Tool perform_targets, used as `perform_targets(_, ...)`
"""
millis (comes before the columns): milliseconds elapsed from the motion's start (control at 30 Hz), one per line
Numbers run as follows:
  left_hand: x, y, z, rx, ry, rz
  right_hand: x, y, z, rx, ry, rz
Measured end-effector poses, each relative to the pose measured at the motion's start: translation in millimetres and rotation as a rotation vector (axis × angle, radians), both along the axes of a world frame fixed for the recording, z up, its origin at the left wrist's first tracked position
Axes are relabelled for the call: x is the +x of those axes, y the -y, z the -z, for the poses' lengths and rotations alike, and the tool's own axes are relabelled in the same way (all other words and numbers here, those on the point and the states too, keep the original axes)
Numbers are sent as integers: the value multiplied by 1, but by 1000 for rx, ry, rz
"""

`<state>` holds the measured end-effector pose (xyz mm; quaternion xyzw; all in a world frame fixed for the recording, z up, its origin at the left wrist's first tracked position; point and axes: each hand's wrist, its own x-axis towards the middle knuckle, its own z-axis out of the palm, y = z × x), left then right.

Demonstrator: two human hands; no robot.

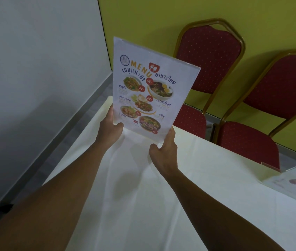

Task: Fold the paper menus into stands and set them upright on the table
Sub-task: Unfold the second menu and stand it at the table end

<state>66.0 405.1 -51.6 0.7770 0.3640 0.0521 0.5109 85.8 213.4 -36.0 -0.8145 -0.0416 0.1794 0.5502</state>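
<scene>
I hold a printed menu [149, 87] upright in a clear sleeve or stand, its face with food photos and the word MENU turned toward me. It is raised above the far end of the table [143, 196], which wears a white cloth. My left hand [110, 128] grips the menu's lower left edge. My right hand [165, 151] grips its lower right corner from below. Whether the bottom edge touches the cloth is hidden by my hands.
Two red padded chairs with gold frames [214, 58] [273, 113] stand beyond the table against a yellow-green wall. Another menu [295, 183] lies flat at the table's right edge. A white wall and grey floor strip run along the left.
</scene>
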Motion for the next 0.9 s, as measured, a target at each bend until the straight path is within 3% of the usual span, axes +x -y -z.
perform_targets(567,-3,-1,-3,56,-50,52,4,7,-1,-56,-11,-68)
perform_targets(900,-21,20,-1,94,-204,176,6,23,1,-127,3,-152)
